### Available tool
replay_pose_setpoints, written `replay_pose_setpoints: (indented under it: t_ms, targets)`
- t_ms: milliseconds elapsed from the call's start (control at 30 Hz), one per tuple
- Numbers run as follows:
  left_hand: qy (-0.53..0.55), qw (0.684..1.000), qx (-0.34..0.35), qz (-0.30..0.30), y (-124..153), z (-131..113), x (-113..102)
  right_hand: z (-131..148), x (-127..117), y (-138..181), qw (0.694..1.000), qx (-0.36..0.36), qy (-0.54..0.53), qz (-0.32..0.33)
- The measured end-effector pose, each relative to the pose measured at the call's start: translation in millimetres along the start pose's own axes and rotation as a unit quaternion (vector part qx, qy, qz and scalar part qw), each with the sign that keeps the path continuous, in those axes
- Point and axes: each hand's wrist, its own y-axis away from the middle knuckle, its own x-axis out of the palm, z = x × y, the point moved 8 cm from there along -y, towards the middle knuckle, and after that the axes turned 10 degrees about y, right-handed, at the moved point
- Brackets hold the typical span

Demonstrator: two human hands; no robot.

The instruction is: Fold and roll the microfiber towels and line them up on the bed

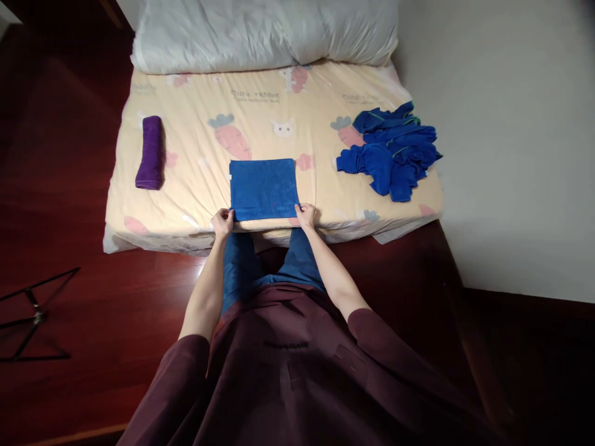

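Note:
A blue towel (pixel 263 188), folded into a flat rectangle, lies near the front edge of the bed (pixel 186 136). My left hand (pixel 222 222) pinches its near left corner. At the near right corner, the thumb and fingers of my right hand (pixel 305 215) are closed on the same towel. A small white tag sticks out at the towel's left side. To the right lies a crumpled pile of blue cloths (pixel 395 148) with green edging. On the left is a purple rolled or folded towel (pixel 150 152).
A pale quilt or large pillow (pixel 264 34) is heaped across the back of the bed. A white wall (pixel 506 142) borders the right side. Black stand legs (pixel 37 317) rest on the dark red floor (pixel 116 334) at left.

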Motion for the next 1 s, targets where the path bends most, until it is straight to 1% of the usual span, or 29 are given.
replay_pose_setpoints:
  t_ms: [300, 400, 533, 633, 733, 800, 867, 933, 1000]
  targets:
    - [-0.001, 1.0, -0.022, -0.009, -3.5, 3.8, -0.6, -5.3, 1.0, -6.6, 0.998, 0.055, 0.01, 0.016]
    - [-0.014, 0.999, -0.039, -0.007, -5.6, 4.1, 0.7, -5.9, 2.0, -7.7, 0.995, 0.079, 0.044, 0.03]
    - [-0.066, 0.996, -0.065, 0.007, -7.5, 4.3, 6.7, -1.0, 5.7, -9.4, 0.987, 0.099, 0.115, 0.057]
    - [-0.089, 0.995, -0.048, 0.008, -7.9, -0.9, 6.8, 6.1, 5.0, -11.2, 0.982, 0.105, 0.141, 0.069]
    - [-0.106, 0.994, -0.024, 0.004, -7.4, -6.7, -3.8, 11.5, -4.9, -11.4, 0.984, 0.099, 0.129, 0.077]
    - [-0.113, 0.994, -0.009, 0.002, -5.1, -9.5, -16.8, 14.0, -18.5, -9.9, 0.989, 0.077, 0.104, 0.069]
    - [-0.109, 0.994, 0.031, -0.001, 0.6, -15.8, -30.9, 17.9, -36.7, -6.5, 0.995, 0.03, 0.08, 0.043]
    - [-0.103, 0.989, 0.11, 0.01, 10.5, -28.5, -39.2, 26.8, -54.1, -0.1, 0.997, -0.051, 0.066, 0.009]
    - [-0.109, 0.972, 0.201, 0.055, 23.6, -43.6, -34.8, 40.9, -62.1, 10.1, 0.987, -0.153, 0.058, 0.003]
